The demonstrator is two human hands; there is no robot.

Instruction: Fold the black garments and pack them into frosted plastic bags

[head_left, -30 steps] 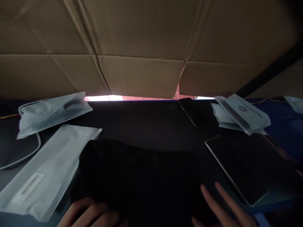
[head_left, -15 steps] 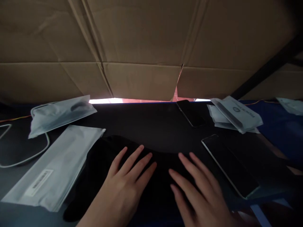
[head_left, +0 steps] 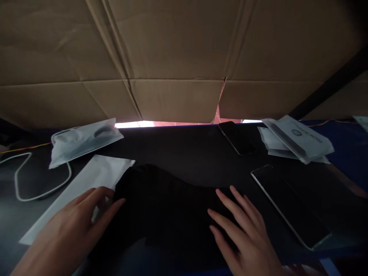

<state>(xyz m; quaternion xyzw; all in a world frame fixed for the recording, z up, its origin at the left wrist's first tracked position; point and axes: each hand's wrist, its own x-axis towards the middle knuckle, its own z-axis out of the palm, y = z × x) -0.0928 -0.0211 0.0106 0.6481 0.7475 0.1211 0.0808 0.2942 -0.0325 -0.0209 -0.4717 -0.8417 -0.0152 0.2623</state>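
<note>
A soft black cloth [head_left: 161,203] lies spread in front of me on the dark tabletop, its outline hard to follow against the surface. At its left edge is my left hand [head_left: 77,218], with bent fingers and the thumb closed on the fabric. My right hand [head_left: 244,230] rests open on the cloth's right part, fingers spread and stretched out. Partly under my left hand lies a flat white pouch [head_left: 100,168]. To the right of my right hand is a large dark-screened phone or tablet [head_left: 290,207] with a pale edge.
A smaller black phone [head_left: 236,138] lies at the back. White printed pouches [head_left: 301,140] are stacked at back right. Another translucent pouch [head_left: 86,140] and a looped white cable [head_left: 43,195] lie at left. A cardboard wall [head_left: 178,46] stands behind the table.
My left hand has moved left, from lying spread on the cloth to closing at its left edge. My right hand stays nearly in place. The view has shifted slightly.
</note>
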